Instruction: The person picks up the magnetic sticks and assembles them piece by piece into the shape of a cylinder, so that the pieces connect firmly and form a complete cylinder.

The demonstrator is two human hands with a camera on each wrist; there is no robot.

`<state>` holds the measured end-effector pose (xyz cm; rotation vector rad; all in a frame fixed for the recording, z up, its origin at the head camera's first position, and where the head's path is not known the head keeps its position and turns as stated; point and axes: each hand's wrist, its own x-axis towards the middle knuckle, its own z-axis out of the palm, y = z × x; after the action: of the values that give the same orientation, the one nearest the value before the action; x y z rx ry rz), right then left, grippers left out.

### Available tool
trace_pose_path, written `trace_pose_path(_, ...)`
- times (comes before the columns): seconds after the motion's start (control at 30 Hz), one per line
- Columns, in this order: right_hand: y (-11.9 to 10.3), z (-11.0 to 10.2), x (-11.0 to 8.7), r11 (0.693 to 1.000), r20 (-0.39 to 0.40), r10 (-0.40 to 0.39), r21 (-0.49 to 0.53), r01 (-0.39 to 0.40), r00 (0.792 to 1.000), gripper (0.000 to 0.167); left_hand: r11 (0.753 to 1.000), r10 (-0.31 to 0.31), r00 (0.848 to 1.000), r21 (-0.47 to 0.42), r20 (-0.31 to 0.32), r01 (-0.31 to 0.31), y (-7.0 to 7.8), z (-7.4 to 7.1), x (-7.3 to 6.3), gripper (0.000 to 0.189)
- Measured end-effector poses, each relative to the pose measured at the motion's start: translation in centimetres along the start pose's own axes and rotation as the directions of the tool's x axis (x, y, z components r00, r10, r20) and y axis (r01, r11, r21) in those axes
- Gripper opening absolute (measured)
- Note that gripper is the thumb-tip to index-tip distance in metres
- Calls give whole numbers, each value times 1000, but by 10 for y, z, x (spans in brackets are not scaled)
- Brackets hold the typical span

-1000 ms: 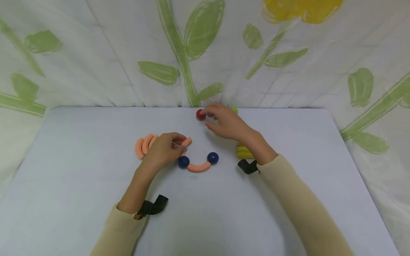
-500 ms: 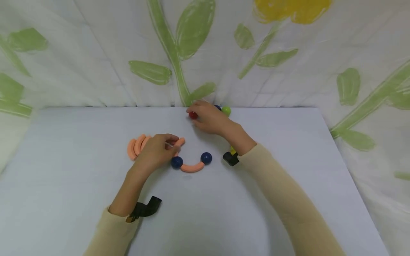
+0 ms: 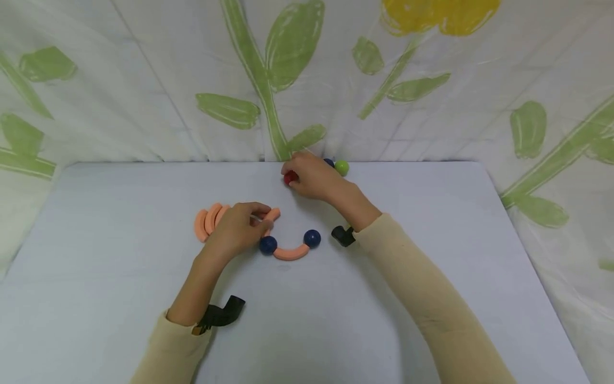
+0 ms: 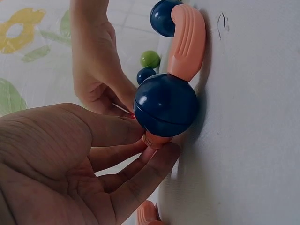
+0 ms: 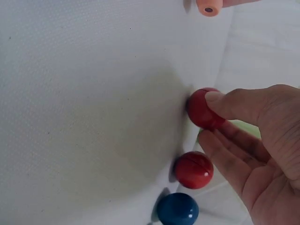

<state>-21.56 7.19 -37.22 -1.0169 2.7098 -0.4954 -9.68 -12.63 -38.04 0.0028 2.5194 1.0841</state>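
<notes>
The red ball (image 5: 202,109) sits by the worktop's (image 3: 431,277) far edge, near its middle; your right hand (image 3: 314,178) pinches it between thumb and fingers. A round ball has no long axis or heading. I judge it could squirt loose and roll off that edge, since only fingertips hold it. Your left hand (image 3: 237,229) grips an orange curved piece (image 3: 269,217) running from the near blue ball (image 4: 165,104) away towards the far edge; a nudge could unseat that joint.
</notes>
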Motion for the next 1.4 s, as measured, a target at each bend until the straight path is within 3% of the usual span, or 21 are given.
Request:
trace_pose_path(0.2, -1, 2, 1, 997, -14, -42, 62, 43, 999, 21, 999, -8, 1000, 36, -14, 8, -1, -6, -5, 41)
trace_pose_path(0.53, 1, 3, -14, 978, -22, 18, 206, -13, 1000, 40, 999, -3, 1000, 42, -19, 3, -3, -6, -1, 40)
trace_pose_path(0.63, 0, 5, -24, 966, -26, 31, 257, -23, 999, 38, 999, 9, 1000, 43, -28, -8, -3, -6, 0, 40)
trace_pose_path(0.73, -2, 8, -36, 944, -25, 29, 329, -19, 999, 33, 999, 18, 999, 42, -36, -17, -3, -3, 2, 40)
trace_pose_path(0.93, -3, 15, -64, 850, -22, 67, 525, -46, 997, 35, 999, 24, 999, 40, -32, -23, 0, 7, 5, 45)
trace_pose_path(1.0, -4, 17, -70, 833, -32, 82, 552, -51, 996, 35, 999, 22, 999, 38, -33, -21, 1, 8, 4, 44)
trace_pose_path(1.2, -7, 19, -74, 842, -85, 80, 539, -21, 993, 34, 999, 13, 999, 51, -36, -11, -2, 4, 1, 41)
trace_pose_path(1.4, -8, 21, -75, 846, -80, 86, 532, -30, 993, 33, 999, 43, 998, 32, -46, -42, 0, 6, 3, 45)
